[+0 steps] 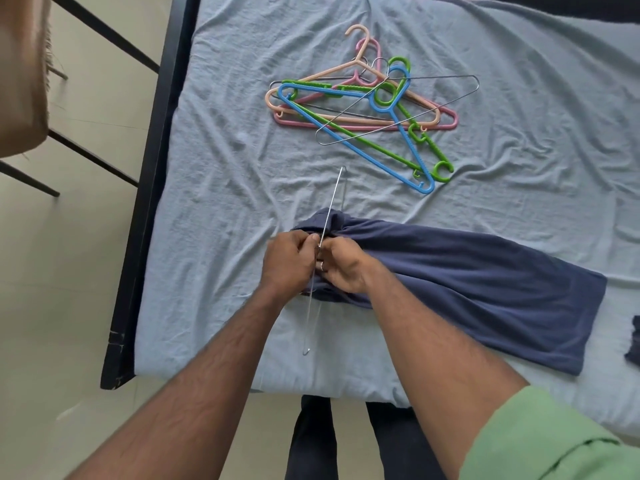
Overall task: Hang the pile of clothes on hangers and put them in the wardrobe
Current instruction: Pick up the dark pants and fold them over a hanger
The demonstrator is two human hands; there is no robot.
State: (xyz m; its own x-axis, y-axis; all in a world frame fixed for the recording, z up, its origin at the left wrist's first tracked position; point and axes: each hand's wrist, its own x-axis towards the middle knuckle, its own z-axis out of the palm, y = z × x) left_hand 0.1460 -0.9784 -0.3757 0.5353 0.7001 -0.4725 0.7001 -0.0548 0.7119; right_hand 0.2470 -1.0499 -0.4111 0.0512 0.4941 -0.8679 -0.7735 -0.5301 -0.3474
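Navy-blue cloth, a garment (467, 282) that looks like a T-shirt, lies across the pale blue bedsheet (214, 188), its bunched end gathered where both hands meet. A thin wire hanger (327, 220) stands on edge there, one tip pointing up the bed, the other toward the person. The left hand (285, 261) has its fingers curled, pinching the wire and cloth together; the right hand (341, 268), wearing a ring, is curled round the gathered fabric just beside it.

The step appears to be working the hanger through the bunched opening. To do it well, I would keep the fabric gathered tight in the right hand, feed one wire shoulder through, then tilt the hanger for the other, so the thin wire does not snag or stretch the knit.

A heap of spare hangers (367, 102), plastic and wire, rests farther up the bed, well apart from the hands.

No brand, label or writing can be read anywhere.
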